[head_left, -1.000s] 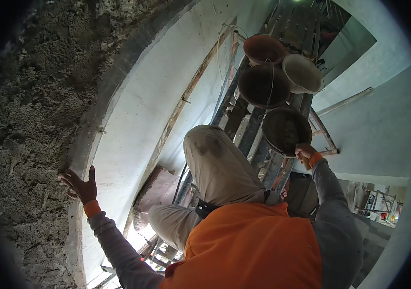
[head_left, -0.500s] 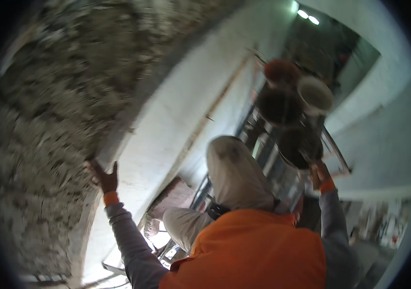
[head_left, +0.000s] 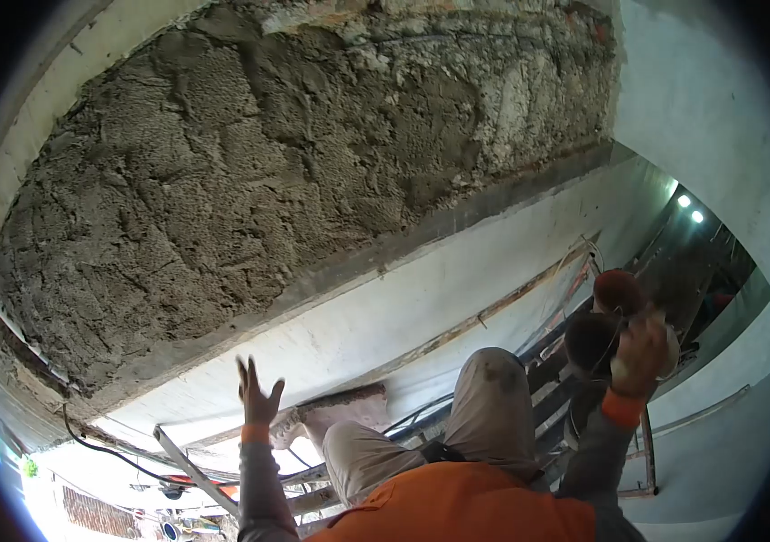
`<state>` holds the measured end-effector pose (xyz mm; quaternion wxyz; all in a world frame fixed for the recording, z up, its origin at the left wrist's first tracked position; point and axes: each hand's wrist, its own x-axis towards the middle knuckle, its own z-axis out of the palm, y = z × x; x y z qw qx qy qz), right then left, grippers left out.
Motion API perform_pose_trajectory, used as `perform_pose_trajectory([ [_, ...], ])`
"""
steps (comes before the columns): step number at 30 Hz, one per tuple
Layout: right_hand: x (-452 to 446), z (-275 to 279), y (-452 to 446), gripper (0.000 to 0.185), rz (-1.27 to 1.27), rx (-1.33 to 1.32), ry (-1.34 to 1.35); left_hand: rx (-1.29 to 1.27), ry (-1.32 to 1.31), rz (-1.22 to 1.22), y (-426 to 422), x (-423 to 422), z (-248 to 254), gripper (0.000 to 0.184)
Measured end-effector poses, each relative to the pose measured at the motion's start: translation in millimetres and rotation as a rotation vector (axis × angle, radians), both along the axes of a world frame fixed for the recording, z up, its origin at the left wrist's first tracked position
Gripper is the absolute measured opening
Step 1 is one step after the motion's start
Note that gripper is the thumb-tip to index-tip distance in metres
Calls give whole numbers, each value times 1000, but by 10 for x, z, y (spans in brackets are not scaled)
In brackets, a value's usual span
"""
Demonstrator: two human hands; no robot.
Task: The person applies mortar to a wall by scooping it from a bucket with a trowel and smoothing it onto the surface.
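My left hand (head_left: pixel 258 397) is open, its fingers spread, in front of the white wall just below the plastered band. It touches nothing that I can see. My right hand (head_left: pixel 639 354) is raised over the buckets, smeared by motion, its fingers curled round the trowel, whose blade is hidden from this angle. Behind that hand stand a reddish bucket (head_left: pixel 618 291) and a dark bucket (head_left: pixel 589 341). A pale bucket is mostly covered by the hand. Wet grey mortar (head_left: pixel 312 154) with a rough, ridged surface covers much of the band above.
Bare rough masonry (head_left: pixel 534 99) shows at the band's right end. A grey ledge (head_left: pixel 439 226) runs beneath it. My knees (head_left: pixel 493 397) are bent over scaffold planks (head_left: pixel 547 370). Metal bars (head_left: pixel 195 470) and a cable lie at lower left, with bright open ground far below.
My view has swung up toward the mortared band. My right hand has lifted from the near bucket, where it held the trowel. My left hand has come away from the band's edge.
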<state>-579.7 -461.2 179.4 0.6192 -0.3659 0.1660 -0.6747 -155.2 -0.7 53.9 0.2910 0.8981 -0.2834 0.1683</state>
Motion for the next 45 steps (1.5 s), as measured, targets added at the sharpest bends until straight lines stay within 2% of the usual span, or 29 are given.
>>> perform_pose_trajectory([
  [2,442,321,-193,31,211,-61,-283,-99,-8,29,510,-170,-234,86],
  [3,708,458,-232,33,69,-124,-196,-122,41,77,751,-308,-326,86],
  [6,1563,1170,-309,49,-214,-104,-314,-125,104,274,1448,-737,-695,83],
  [8,2195,1474,-598,58,-513,-240,-296,-170,140,430,1833,-1008,-1015,80],
  [9,2594,1506,-972,59,-342,-238,-550,-234,226,476,1820,-1216,-912,81],
  [11,3101,1669,-1120,61,-485,-234,-245,-225,270,536,1933,-1568,-929,83],
  [12,3372,1816,-921,61,-775,-210,327,-151,230,548,2064,-1709,-1058,84],
  [13,3610,1863,-836,55,-814,-265,540,-126,225,561,2129,-1783,-1152,82],
  [15,3936,1886,-403,43,-545,-497,737,-129,223,544,2156,-1761,-1391,79],
  [17,3890,1628,387,33,-244,-782,748,-155,223,494,2110,-1658,-1685,77],
  [18,3796,1415,820,47,-31,-913,683,-172,214,446,2100,-1574,-1883,76],
  [20,3592,1069,1335,58,247,-1055,602,-83,170,324,2178,-1382,-2321,74],
  [22,3421,745,1444,56,337,-975,624,669,69,162,2326,-1118,-2706,47],
  [23,3356,533,1375,55,342,-943,581,850,51,252,2237,-1152,-2743,39],
  [24,3259,352,1245,52,351,-912,566,-58,487,341,1502,-1612,-1597,83],
  [26,2850,-187,810,48,356,-805,605,-24,349,330,1610,-1616,-1930,83],
  [29,1875,-1008,32,42,328,-591,780,-191,556,408,1526,-1743,-1966,79],
  [30,1384,-1182,-174,33,158,-627,966,-275,639,426,1531,-1756,-1982,80],
  [31,899,-1265,-283,20,-18,-683,1306,-32,538,430,1732,-1694,-2291,80],
  [32,405,-1582,-550,10,-337,-1299,1481,-158,528,438,1956,-1632,-2714,77],
  [34,-584,-1998,-739,6,-106,-1236,2025,213,597,535,1777,-1713,-2319,74],
  [35,-1057,-1937,-686,5,40,-1211,2123,200,554,503,1890,-1640,-2487,73],
  [37,-1721,-1926,-505,8,125,-472,2292,175,555,520,1955,-1554,-2583,70],
  [38,-1750,-1731,-374,10,192,35,2138,264,521,492,1820,-1521,-2428,70],
  [39,-1782,-1535,-237,11,133,495,1932,239,505,425,1896,-1362,-2585,69],
  [40,-1821,-1479,-183,12,172,788,1834,253,487,390,1894,-1231,-2605,68],
  [41,-1937,-1627,-220,12,271,741,1842,267,468,356,1889,-1102,-2617,67],
  [43,-2123,-2173,-350,12,473,623,1842,372,419,350,1329,-1019,-2044,65],
  [45,-1967,-2521,-380,13,598,775,1827,359,269,246,1291,-704,-2116,63],
])
